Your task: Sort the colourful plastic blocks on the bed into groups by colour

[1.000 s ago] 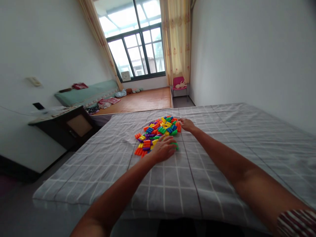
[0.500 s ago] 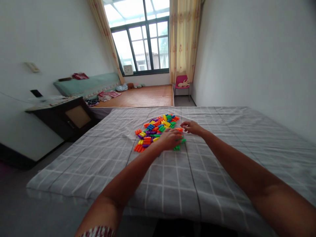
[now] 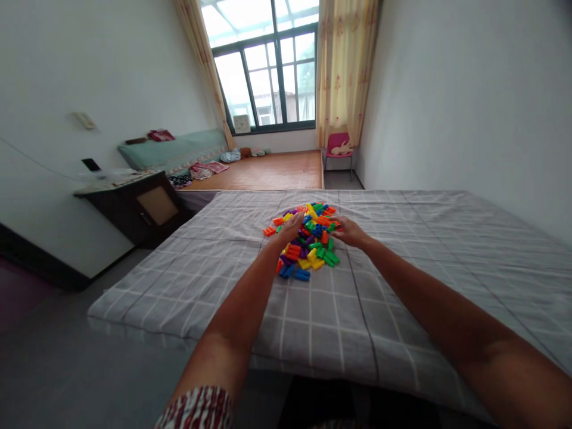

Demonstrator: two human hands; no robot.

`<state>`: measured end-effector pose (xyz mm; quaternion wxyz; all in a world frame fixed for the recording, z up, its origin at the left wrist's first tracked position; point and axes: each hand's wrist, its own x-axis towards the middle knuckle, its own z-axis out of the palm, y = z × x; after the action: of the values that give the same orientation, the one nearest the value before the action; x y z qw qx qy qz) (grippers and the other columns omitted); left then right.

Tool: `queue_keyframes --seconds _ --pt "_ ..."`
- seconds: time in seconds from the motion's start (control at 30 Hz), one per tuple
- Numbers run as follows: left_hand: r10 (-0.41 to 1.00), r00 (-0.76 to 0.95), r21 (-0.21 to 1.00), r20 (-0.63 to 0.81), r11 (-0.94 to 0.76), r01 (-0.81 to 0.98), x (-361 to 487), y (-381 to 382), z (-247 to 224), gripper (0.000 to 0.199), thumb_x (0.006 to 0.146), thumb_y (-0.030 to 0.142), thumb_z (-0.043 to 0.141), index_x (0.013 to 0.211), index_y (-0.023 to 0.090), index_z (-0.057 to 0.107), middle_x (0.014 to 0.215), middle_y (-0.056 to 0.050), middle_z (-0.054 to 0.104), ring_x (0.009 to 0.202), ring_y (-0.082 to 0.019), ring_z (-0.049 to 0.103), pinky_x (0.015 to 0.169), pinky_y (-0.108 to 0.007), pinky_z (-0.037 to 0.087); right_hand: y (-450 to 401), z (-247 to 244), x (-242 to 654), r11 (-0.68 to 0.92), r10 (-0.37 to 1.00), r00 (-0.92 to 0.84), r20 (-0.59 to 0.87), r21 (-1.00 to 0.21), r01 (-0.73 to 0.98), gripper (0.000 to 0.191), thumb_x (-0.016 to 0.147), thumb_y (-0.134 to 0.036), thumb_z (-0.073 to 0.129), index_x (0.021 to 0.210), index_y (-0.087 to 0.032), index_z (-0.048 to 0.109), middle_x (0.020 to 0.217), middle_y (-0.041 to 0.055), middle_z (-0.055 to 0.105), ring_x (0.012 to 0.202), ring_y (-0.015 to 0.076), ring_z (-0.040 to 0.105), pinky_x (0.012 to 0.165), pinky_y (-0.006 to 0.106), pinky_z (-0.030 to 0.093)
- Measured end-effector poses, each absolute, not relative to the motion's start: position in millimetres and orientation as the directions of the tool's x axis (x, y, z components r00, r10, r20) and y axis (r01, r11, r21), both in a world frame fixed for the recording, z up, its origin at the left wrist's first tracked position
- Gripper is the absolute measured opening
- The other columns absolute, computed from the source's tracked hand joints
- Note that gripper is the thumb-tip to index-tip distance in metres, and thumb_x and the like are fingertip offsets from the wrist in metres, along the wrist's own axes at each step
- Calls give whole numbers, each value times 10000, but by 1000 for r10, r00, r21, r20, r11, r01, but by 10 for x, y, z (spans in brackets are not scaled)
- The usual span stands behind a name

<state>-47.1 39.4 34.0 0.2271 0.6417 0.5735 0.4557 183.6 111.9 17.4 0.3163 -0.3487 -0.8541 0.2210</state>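
A heap of small plastic building blocks [image 3: 316, 231] in orange, yellow, green, blue and purple lies on a grey checked cloth [image 3: 322, 322]. My left hand [image 3: 289, 230] is laid along the heap's left part, fingers stretched forward, hiding some blocks. At the right edge, my right hand [image 3: 351, 231] has its fingers apart and touching or very near orange and green blocks. Toward me lie orange blocks [image 3: 292, 252], blue blocks [image 3: 295, 273] and green blocks [image 3: 330, 257]. I make out no block held in either hand.
Beyond the cloth-covered surface is a low bed [image 3: 277, 170] with a brown mat and some clothes. A dark cabinet [image 3: 134, 205] stands at the left. A pink chair [image 3: 338, 144] holding a plush toy is by the curtain [image 3: 344, 77]. White walls flank both sides.
My left hand has moved left and away from me, from the heap's right part to its left. Blocks have shifted; blue and yellow ones now show at the front. The view has turned slightly left.
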Motion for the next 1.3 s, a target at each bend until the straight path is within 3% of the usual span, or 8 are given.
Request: queue_keyframes --seconds 0.17,0.3,0.37,0.53,0.73,1.0,1.17,1.3 --pt "890 -353 918 288 -153 365 -853 412 434 470 905 465 434 1111 120 679 1164 -116 687 1158 -241 580 1016 -381 418 539 352 1484 867 499 -662 560 -334 371 299 872 -175 541 1141 -185 672 1188 106 665 1153 254 559 1043 449 404" --pt "795 -575 922 192 54 384 -1232 323 275 386 874 411 456 872 110 698 810 -62 702 934 -208 628 825 -301 475 -120 326 1145 987 115 -893 436 -153 52 403 914 -415 561 1287 -267 600 1341 46 596 1259 253 483 1101 399 324" --pt "788 -585 896 190 104 431 -1307 282 184 345 853 390 468 798 131 688 684 -30 655 842 -196 620 737 -277 467 -224 282 1087 996 53 -927 372 -89 22 425 893 -415 596 1301 -296 589 1372 25 577 1290 262 457 1136 407 256" --pt "845 -484 875 228 40 482 -1209 285 44 318 817 408 512 747 150 683 616 -9 618 730 -177 598 665 -258 450 244 287 1323 965 260 -897 358 -111 236 300 880 -342 603 1160 -259 671 1265 54 650 1227 257 520 1054 446 353" --pt "886 -289 888 362 -233 397 -1076 401 -53 408 846 479 495 940 146 711 889 -52 717 881 -188 635 788 -281 481 868 419 1776 803 586 -715 381 -394 447 264 860 -378 587 989 -184 711 927 74 721 867 223 643 789 337 483" --pt "838 -477 863 266 13 505 -1467 319 -173 396 887 427 433 912 139 703 916 -80 733 803 -174 663 704 -259 480 1173 484 1856 525 763 -611 211 -754 395 537 911 -597 416 857 -154 716 801 64 709 735 180 632 651 269 486" --pt "874 -434 796 220 96 598 -1465 324 -219 388 899 417 414 929 166 708 908 -78 739 703 -154 655 619 -240 439 1598 417 1739 523 852 -399 339 -585 620 258 881 -298 527 1035 -182 697 984 75 732 854 191 666 741 275 504" --pt "878 -422 749 227 120 652 -1452 319 -219 404 905 438 407 946 182 718 865 -70 740 703 -161 648 614 -243 417 1743 257 1741 546 838 -469 281 -434 716 205 821 -292 612 973 -205 718 914 70 743 798 204 672 745 299 509"
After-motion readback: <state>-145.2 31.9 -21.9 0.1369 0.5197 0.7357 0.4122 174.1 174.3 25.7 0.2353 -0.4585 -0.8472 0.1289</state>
